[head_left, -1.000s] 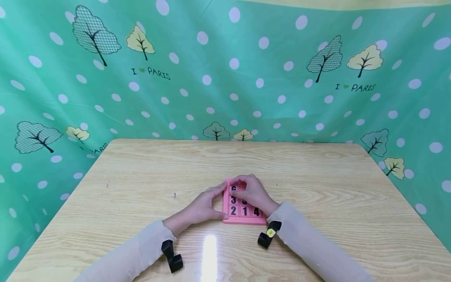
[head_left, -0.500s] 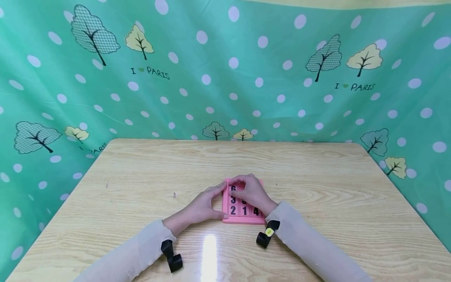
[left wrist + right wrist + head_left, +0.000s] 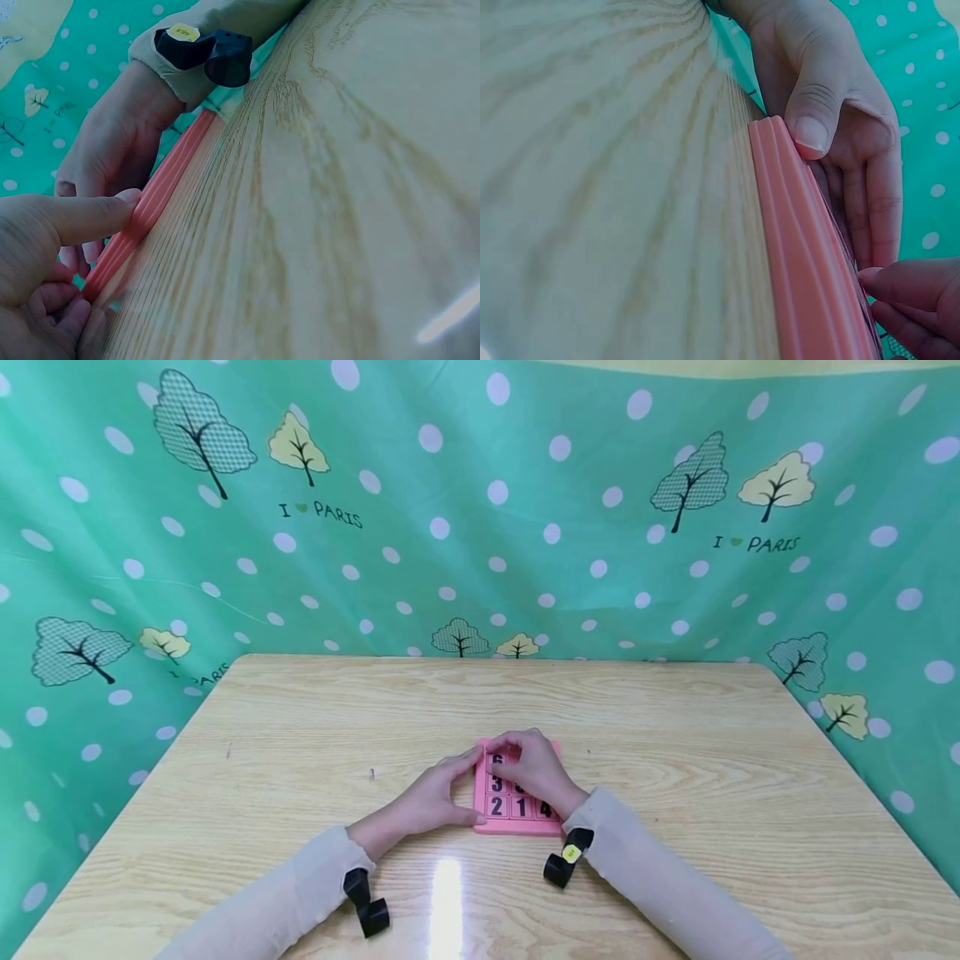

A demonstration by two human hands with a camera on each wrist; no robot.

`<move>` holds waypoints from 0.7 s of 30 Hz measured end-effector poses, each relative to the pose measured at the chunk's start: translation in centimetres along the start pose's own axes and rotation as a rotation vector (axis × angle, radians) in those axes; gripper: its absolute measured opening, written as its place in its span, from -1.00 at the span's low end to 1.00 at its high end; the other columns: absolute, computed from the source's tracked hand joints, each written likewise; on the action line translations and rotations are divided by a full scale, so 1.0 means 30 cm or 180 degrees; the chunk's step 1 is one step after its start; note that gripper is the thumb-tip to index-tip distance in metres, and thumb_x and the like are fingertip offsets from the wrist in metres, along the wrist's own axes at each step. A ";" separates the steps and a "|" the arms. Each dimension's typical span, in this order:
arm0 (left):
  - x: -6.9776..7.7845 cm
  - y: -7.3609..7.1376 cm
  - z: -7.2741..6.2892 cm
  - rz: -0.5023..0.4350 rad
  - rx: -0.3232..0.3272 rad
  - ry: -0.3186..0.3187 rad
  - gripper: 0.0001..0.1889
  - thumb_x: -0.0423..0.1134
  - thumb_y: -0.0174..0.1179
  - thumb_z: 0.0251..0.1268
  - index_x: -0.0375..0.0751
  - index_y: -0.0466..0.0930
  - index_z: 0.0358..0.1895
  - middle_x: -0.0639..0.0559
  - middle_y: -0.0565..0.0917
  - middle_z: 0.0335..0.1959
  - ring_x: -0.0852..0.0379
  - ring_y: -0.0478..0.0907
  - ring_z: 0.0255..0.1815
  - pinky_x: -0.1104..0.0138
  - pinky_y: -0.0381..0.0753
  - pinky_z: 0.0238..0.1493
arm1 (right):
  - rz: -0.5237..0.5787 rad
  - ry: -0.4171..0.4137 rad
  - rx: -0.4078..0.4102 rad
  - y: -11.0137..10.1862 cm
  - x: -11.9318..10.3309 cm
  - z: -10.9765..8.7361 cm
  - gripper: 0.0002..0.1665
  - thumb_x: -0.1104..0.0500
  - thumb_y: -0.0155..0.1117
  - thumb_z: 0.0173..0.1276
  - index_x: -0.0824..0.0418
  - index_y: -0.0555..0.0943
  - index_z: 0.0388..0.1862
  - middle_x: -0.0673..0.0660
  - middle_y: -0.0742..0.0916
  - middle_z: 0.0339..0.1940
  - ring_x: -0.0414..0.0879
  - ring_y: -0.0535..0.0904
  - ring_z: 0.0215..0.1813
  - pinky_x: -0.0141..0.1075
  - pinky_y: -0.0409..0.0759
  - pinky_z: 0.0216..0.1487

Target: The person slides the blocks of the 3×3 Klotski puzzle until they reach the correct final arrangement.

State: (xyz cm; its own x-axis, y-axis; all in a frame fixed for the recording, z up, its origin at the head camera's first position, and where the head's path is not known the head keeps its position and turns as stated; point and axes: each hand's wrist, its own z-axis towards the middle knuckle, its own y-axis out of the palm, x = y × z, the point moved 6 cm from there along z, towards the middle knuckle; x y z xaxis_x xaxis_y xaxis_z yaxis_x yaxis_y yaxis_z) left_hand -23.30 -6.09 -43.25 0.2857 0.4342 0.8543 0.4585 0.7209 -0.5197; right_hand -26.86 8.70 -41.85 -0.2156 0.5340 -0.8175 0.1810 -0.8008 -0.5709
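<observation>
A pink number slide puzzle [image 3: 517,828] lies flat on the table, its tiles printed with black numerals; 6, 3, 2, 1 and 4 show, and another is partly covered. My left hand [image 3: 429,795] holds the puzzle's left side, thumb at the near corner and fingers at the far one. In the right wrist view that thumb [image 3: 810,131] lies against the ridged pink edge. My right hand [image 3: 542,770] arches over the tiles, index finger and thumb curled around the 6 tile [image 3: 497,761] at the upper left. It hides the upper right tiles.
The wooden table [image 3: 300,718] extends around the puzzle, with a bright light reflection [image 3: 446,902] near its front. A green dotted cloth [image 3: 420,560] hangs behind and at both sides. Black wrist cameras [image 3: 372,917] are strapped to both sleeves.
My right wrist has shifted very slightly left. The left hand and the puzzle stay in place, and the visible numerals keep their positions.
</observation>
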 end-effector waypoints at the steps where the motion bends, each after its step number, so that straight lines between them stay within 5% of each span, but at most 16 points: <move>1: 0.000 0.000 0.000 -0.0002 -0.0001 0.0005 0.00 -0.18 0.46 -0.07 -0.18 0.06 0.46 -0.04 0.12 0.48 -0.08 0.02 0.47 -0.02 0.02 0.43 | -0.0002 0.0007 0.0007 -0.001 0.000 0.000 -0.71 0.28 0.42 0.08 0.13 0.70 -0.16 0.01 0.68 -0.19 -0.06 0.40 -0.05 -0.09 0.35 0.11; 21: 0.002 0.002 -0.002 -0.0027 -0.0025 -0.0007 0.00 -0.20 0.46 -0.07 -0.19 0.05 0.46 -0.03 0.11 0.48 -0.08 0.02 0.48 0.00 0.02 0.44 | -0.0042 0.0029 0.0016 0.003 -0.004 0.001 -0.70 0.31 0.42 0.07 0.15 0.70 -0.16 0.01 0.69 -0.19 -0.06 0.43 -0.04 -0.11 0.37 0.10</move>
State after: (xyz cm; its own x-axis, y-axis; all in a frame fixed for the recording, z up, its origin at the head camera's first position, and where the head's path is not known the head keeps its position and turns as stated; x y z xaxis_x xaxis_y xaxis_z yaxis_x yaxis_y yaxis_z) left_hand -23.20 -6.05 -43.24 0.2799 0.4292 0.8587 0.4675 0.7204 -0.5124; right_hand -26.85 8.55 -41.80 -0.2091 0.5470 -0.8106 0.1734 -0.7950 -0.5812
